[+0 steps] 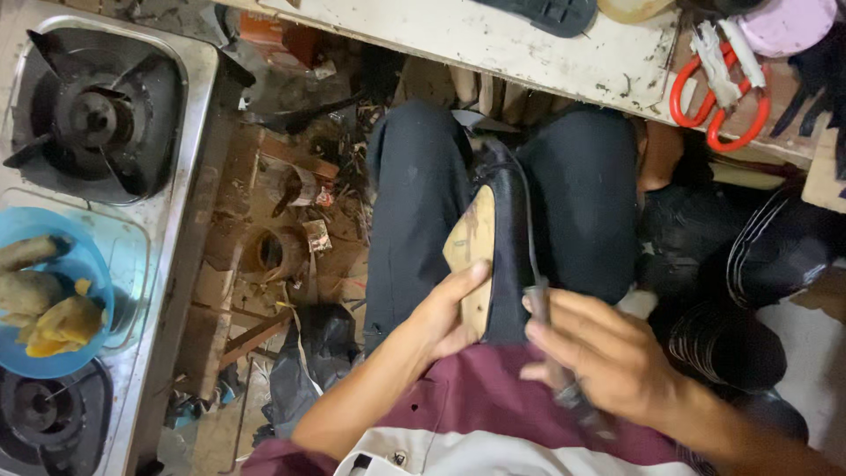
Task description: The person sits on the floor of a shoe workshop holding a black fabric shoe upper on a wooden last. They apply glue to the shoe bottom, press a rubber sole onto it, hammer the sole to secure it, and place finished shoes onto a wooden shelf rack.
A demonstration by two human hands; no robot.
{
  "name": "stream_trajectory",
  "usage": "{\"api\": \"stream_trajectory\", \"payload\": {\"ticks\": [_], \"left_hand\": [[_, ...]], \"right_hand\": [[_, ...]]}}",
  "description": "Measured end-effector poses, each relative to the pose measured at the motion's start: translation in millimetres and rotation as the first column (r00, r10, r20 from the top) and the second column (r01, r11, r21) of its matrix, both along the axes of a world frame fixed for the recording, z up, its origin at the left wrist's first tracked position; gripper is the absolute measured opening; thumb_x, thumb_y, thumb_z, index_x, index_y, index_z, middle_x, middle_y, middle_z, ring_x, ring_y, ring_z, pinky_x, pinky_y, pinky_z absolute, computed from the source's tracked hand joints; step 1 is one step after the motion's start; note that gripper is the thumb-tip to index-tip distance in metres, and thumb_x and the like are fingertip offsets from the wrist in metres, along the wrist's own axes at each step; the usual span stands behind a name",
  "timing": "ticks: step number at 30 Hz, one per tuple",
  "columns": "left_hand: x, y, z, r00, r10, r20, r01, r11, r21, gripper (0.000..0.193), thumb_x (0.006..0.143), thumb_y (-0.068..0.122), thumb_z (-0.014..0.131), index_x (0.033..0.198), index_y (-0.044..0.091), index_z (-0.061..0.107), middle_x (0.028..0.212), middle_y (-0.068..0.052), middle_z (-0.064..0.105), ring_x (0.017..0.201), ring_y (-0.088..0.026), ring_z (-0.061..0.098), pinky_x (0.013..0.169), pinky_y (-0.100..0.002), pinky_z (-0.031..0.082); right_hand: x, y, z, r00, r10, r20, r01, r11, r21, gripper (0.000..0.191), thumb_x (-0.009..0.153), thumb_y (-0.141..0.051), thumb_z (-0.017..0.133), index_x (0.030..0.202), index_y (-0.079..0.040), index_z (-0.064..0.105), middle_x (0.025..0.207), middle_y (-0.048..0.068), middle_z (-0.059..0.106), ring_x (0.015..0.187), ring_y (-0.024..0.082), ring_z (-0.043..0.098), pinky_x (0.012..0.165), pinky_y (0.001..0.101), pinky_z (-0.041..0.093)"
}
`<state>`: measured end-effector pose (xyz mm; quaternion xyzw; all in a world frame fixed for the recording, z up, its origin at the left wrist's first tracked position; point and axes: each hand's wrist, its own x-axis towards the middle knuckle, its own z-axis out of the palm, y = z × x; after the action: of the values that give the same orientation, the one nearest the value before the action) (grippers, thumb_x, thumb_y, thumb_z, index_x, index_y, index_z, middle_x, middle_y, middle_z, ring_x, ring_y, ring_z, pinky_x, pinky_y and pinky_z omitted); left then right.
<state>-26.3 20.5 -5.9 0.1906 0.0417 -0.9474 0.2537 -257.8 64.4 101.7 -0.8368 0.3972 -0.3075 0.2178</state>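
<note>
My right hand (608, 353), nearest to me, closes around a blurred metal tool (548, 339), while my left hand (445, 313) grips the black shoe (504, 256) lying sole-up between my knees, which I should hold firm so the tool does not slip.

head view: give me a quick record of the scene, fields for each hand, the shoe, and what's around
left hand: grips the shoe from its left side, thumb on the tan sole
right hand: holds a thin metal tool against the shoe's right edge
shoe: black upper, tan sole up, lying between the knees on the lap
bench: white, worn, ahead of the knees
scissors: red-handled, on the bench at right
stove: gas burners at left
bowl: blue, food in it, on the stove
floor: scraps and clutter
</note>
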Motion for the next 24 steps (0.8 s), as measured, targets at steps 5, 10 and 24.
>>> {"api": "stream_trajectory", "payload": {"ticks": [5, 10, 24], "left_hand": [[-24, -8, -53, 0.986, -0.019, 0.163, -0.001, 0.993, 0.119, 0.052, 0.098, 0.028, 0.062, 0.14, -0.002, 0.053, 0.131, -0.02, 0.066, 0.116, -0.031, 0.067, 0.104, -0.05, 0.053], [-26, -10, -72, 0.972, -0.057, 0.229, 0.029, 0.992, 0.121, 0.055, 0.097, 0.03, 0.063, 0.14, -0.003, 0.053, 0.128, -0.02, 0.067, 0.115, -0.031, 0.068, 0.102, -0.049, 0.055], [-28, -19, -82, 0.947, -0.015, 0.32, -0.01, 0.997, 0.075, 0.062, 0.094, 0.025, 0.067, 0.146, -0.003, 0.047, 0.128, -0.017, 0.067, 0.112, -0.026, 0.07, 0.098, -0.042, 0.057]], "right_hand": [[-26, 13, -44, 0.756, -0.638, 0.147, 0.236, 0.475, 0.848, 0.049, 0.089, -0.01, 0.069, 0.136, 0.003, 0.063, 0.104, 0.01, 0.069, 0.078, 0.017, 0.068, 0.069, 0.0282, 0.054], [-47, 13, -88, 0.499, -0.866, 0.022, 0.026, 0.04, 0.999, 0.047, 0.09, -0.013, 0.064, 0.133, 0.005, 0.061, 0.063, 0.004, 0.057, 0.052, 0.01, 0.052, 0.045, 0.0268, 0.044], [-37, -58, -88, 0.73, -0.679, -0.076, 0.171, 0.073, 0.983, 0.029, 0.088, -0.015, 0.071, 0.111, 0.003, 0.077, 0.05, 0.006, 0.062, 0.039, 0.012, 0.053, 0.038, 0.0284, 0.042]]}}
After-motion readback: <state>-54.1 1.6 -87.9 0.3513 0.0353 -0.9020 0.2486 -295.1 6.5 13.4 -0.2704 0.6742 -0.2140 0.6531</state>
